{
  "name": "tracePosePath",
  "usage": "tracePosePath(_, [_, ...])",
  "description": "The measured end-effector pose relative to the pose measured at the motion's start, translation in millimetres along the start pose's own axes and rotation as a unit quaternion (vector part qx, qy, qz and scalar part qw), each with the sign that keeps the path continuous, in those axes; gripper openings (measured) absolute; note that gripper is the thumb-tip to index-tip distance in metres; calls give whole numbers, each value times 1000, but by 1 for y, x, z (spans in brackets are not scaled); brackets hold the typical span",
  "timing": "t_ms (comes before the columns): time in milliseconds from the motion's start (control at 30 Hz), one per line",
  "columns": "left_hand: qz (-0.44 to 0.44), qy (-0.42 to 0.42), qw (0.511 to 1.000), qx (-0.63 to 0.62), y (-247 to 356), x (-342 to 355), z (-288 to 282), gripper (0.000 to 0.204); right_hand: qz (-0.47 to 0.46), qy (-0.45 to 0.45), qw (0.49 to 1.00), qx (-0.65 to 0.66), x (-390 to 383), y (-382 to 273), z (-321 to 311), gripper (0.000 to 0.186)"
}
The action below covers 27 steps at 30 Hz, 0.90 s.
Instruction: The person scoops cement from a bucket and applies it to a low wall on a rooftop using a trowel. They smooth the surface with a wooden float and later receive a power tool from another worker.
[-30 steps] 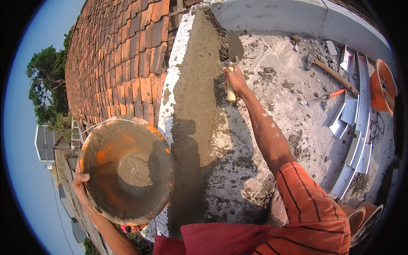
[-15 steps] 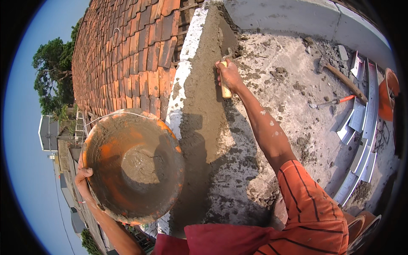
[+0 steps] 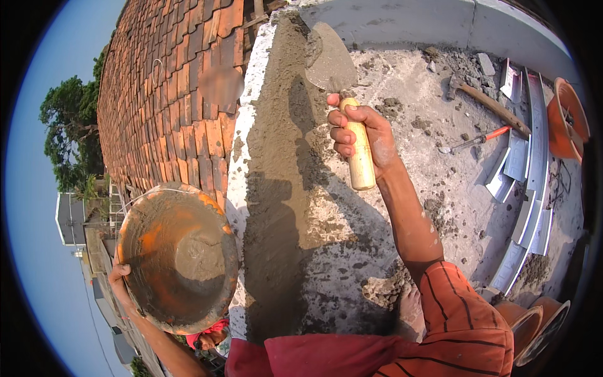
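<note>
My left hand grips the outer side of a round orange bucket, tilted so its inside faces me. Grey wet mortar lies in its bottom and smears its walls. My right hand is wrapped round the pale wooden handle of a trowel, whose pointed, mortar-coated blade is raised and aims away from me. Beneath and left of the blade runs a wall top spread with wet mortar, rough at the far end and bordered by a white edge.
Left of the wall slopes a tiled roof. On the rough concrete at right lie a hammer, an orange-handled tool and metal channels. Orange buckets stand beyond. Below my bucket, a person in red headwear is partly visible.
My right hand has lifted the trowel off the mortared wall and brought it nearer, turning the blade into view. The bucket has dropped slightly and shifted left in the picture.
</note>
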<state>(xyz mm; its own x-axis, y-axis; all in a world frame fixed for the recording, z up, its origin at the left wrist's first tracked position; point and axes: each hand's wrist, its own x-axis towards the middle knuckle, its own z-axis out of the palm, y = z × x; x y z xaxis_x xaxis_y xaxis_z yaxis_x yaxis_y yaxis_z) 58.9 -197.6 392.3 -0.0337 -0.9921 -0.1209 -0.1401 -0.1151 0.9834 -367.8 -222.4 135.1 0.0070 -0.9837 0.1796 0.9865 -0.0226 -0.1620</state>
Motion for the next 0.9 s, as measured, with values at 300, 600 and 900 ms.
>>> tracePosePath(300, [22, -47, 999, 1, 9, 3, 18, 72, -508, 541, 487, -461, 54, -80, -65, 38])
tracePosePath(600, [17, -1, 995, 101, 9, 17, 18, 57, -85, 97, 676, -726, -54, 49, -3, 20])
tracePosePath(900, [126, 37, 958, 256, -17, 20, 31, 41, 27, -211, 271, -939, -33, 16, 164, 48])
